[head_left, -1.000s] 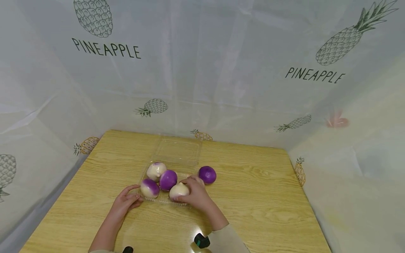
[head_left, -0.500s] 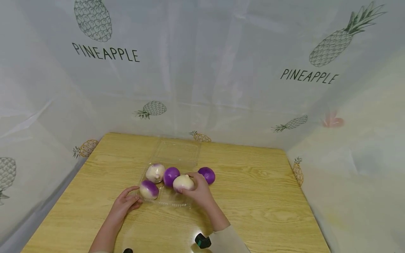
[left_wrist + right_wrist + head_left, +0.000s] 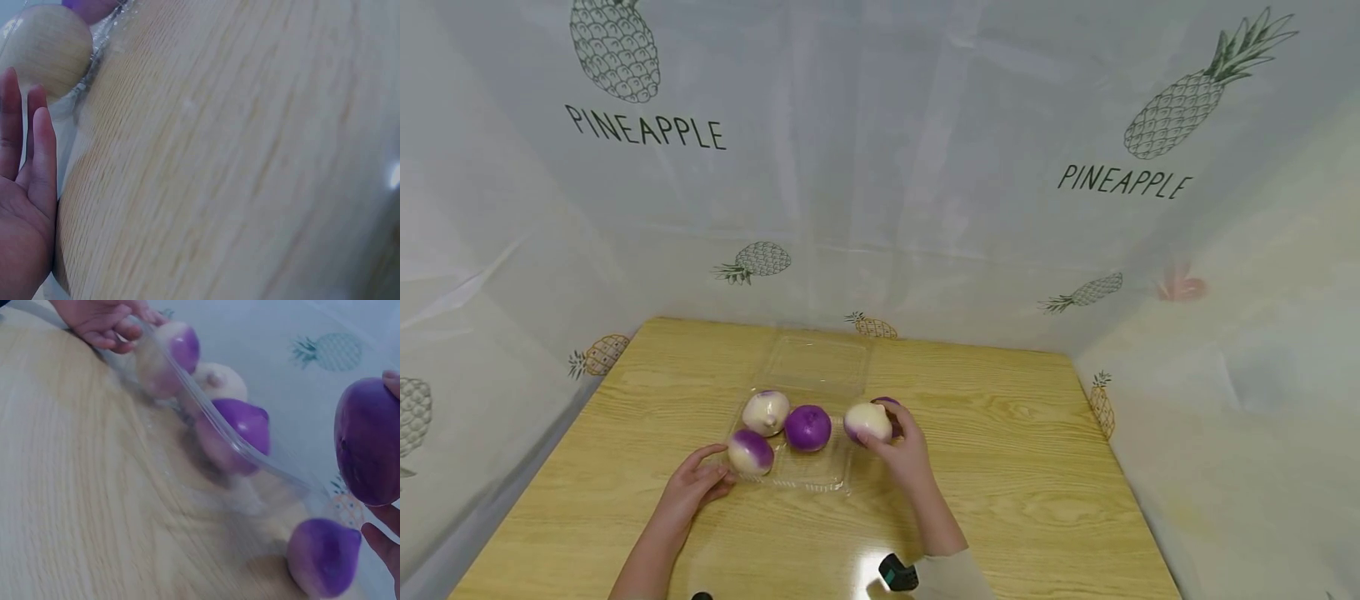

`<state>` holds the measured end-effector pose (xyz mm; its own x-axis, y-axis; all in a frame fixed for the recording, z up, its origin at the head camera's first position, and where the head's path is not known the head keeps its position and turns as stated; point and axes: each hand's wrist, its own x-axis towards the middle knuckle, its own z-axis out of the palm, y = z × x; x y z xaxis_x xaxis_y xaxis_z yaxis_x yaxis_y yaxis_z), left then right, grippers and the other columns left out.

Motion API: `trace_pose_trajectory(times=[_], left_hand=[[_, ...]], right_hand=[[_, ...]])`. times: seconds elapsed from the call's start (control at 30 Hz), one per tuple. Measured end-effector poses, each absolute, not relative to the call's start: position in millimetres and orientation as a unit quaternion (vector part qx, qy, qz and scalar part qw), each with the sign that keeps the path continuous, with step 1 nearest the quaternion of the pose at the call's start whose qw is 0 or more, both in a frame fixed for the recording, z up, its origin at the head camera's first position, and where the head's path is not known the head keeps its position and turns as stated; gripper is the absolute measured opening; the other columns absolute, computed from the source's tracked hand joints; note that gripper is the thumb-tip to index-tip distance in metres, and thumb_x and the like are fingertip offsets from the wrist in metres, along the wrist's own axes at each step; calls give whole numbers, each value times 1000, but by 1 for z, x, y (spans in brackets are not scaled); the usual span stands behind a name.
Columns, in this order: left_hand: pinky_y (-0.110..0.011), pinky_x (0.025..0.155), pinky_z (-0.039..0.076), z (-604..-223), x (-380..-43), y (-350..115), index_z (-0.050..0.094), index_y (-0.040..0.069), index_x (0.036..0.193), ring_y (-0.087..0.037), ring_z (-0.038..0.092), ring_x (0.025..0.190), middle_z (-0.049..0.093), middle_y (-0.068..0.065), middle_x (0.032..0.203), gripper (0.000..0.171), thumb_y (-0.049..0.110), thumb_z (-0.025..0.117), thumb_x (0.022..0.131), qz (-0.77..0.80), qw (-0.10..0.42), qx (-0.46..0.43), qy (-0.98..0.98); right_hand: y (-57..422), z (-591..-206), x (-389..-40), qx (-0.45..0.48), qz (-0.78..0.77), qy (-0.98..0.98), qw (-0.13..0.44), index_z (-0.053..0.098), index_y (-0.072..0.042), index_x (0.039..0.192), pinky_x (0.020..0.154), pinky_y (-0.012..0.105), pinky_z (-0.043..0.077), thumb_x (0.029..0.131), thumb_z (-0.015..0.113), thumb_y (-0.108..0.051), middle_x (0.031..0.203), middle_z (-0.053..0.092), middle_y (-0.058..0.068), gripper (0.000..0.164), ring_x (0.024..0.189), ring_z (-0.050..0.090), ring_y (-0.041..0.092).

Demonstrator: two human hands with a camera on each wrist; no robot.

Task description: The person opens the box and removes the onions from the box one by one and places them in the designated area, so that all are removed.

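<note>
My right hand (image 3: 910,458) grips a white-and-purple turnip (image 3: 867,422) between thumb and fingers, over the right side of a clear plastic box (image 3: 808,473). In the right wrist view the purple underside of this held turnip (image 3: 367,444) faces the camera. Inside the box sit a purple turnip (image 3: 808,428), a mostly white turnip (image 3: 766,413) and a half-purple turnip (image 3: 750,452). My left hand (image 3: 700,482) rests at the box's left edge, its fingers extended beside the half-purple turnip. Another purple turnip (image 3: 324,557) lies on the table right of the box, mostly hidden by my right hand in the head view.
The box's clear lid (image 3: 820,362) lies folded back behind it. Everything stands on a wood-grain table (image 3: 1000,467). A pineapple-print curtain (image 3: 887,167) hangs around the back and sides. A black device (image 3: 898,572) is at my right wrist.
My right hand has lifted the white-and-purple turnip from the box's front right and carried it right and back. The purple turnip in the box has rolled over. The left hand stays put.
</note>
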<state>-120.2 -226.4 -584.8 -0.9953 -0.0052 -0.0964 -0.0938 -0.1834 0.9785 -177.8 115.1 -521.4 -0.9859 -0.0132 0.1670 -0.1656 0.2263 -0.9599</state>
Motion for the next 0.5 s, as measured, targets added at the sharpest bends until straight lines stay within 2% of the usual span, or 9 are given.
trace_pose_trajectory(times=[0.1, 0.2, 0.37, 0.5], left_hand=[[-27, 75, 57, -586, -120, -227, 57, 12, 127, -16, 68, 82, 70, 0, 85, 31, 5, 60, 97, 767, 30, -34, 640], [-27, 75, 57, -587, -120, -228, 55, 10, 128, -16, 68, 82, 70, 0, 85, 31, 6, 59, 97, 766, 31, -29, 642], [-27, 76, 57, -588, -121, -229, 54, 9, 128, -16, 68, 83, 70, 0, 85, 31, 5, 58, 98, 767, 31, -23, 640], [-27, 75, 57, -587, -121, -228, 55, 8, 128, -16, 68, 83, 70, -1, 85, 31, 4, 59, 97, 770, 31, -27, 637]], right_hand=[[123, -509, -173, 33, 634, -770, 66, 61, -4, 125, 92, 48, 45, 79, 82, -8, 120, 62, 15, 50, 108, 57, 32], [130, -494, -167, 2, 645, -762, 62, 59, -1, 125, 94, 50, 46, 81, 80, -6, 123, 59, 19, 49, 112, 55, 36], [145, -498, -167, -21, 665, -744, 69, 55, -1, 129, 89, 39, 52, 85, 77, -8, 130, 52, 19, 50, 112, 56, 35], [152, -498, -165, -34, 684, -724, 79, 54, 1, 128, 83, 30, 54, 86, 75, -6, 129, 51, 20, 48, 105, 59, 29]])
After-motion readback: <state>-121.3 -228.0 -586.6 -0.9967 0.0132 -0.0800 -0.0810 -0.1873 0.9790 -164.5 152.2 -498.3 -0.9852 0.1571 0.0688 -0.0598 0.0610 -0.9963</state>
